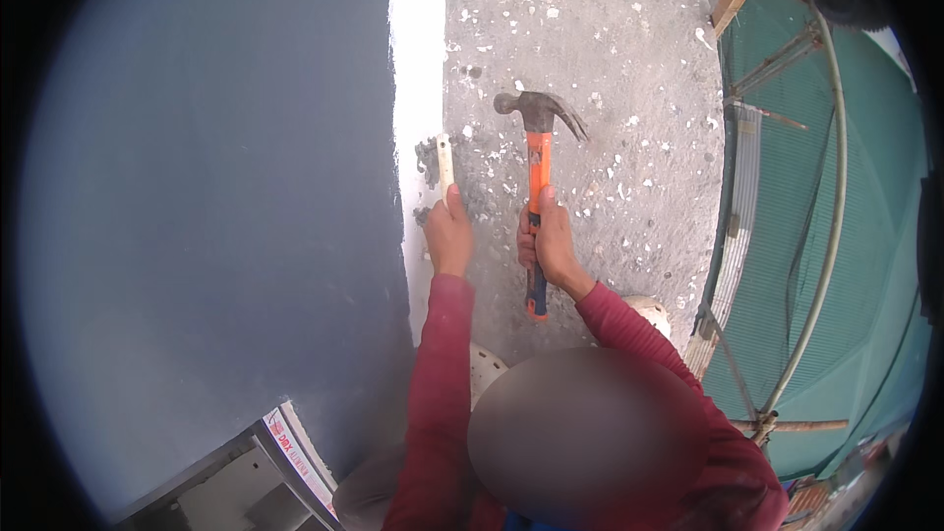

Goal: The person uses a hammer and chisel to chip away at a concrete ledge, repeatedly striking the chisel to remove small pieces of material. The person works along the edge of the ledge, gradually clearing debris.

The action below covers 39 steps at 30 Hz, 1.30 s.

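Note:
My right hand (553, 241) is closed round the grip of a claw hammer (540, 152) with an orange and black handle. Its dark metal head points away from me, over the concrete floor, with the claw to the right. My left hand (450, 236) pinches a narrow cream-coloured strip (444, 162) that has a small hole near its far end. The strip's near end is hidden in the hand, so its kind cannot be told. Beside it, a dark chipped patch (428, 163) shows in the white band (418, 39) along the foot of the dark grey wall (226, 167).
White flecks and crumbs lie over the concrete floor (629, 167). Along the right edge stand scaffold tubes (838, 157) and green netting (787, 265). A wood piece (729, 6) juts up there. My pale perforated shoes (485, 370) are below my hands. An opening (236, 492) is at lower left.

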{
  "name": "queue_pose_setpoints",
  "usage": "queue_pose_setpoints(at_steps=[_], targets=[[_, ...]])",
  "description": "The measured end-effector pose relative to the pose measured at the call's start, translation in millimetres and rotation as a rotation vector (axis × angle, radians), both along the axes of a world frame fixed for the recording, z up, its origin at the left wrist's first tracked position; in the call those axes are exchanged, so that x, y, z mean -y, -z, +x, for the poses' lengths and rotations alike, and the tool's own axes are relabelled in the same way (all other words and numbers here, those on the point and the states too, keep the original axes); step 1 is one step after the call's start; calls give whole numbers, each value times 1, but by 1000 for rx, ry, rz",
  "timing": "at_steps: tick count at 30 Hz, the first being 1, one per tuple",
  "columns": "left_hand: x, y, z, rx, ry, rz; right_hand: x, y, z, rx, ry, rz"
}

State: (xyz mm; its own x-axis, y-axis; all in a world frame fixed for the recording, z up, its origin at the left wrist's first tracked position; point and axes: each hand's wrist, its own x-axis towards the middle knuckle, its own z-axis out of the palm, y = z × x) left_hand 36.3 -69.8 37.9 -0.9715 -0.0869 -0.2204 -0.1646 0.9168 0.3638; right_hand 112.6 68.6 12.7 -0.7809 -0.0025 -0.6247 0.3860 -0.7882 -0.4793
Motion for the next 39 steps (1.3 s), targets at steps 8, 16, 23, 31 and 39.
queue_pose_setpoints(at_steps=[8, 16, 23, 31, 39], targets=[[5, 13, 2, -53, -4, 29, 6, 16, 1, 51, -213, -116], [-45, -3, -30, 377, -755, 1545, -26, 34, 42, -20, -64, 178], [-41, 5, 1, 135, -311, 488, -28, 25, 45, 21, -108, 186], [11, 43, 2, -14, -151, 368, -13, 33, 45, -146, -164, 389], [-13, 19, 0, 69, -317, 465, 0, -8, -17, -386, -196, 547]])
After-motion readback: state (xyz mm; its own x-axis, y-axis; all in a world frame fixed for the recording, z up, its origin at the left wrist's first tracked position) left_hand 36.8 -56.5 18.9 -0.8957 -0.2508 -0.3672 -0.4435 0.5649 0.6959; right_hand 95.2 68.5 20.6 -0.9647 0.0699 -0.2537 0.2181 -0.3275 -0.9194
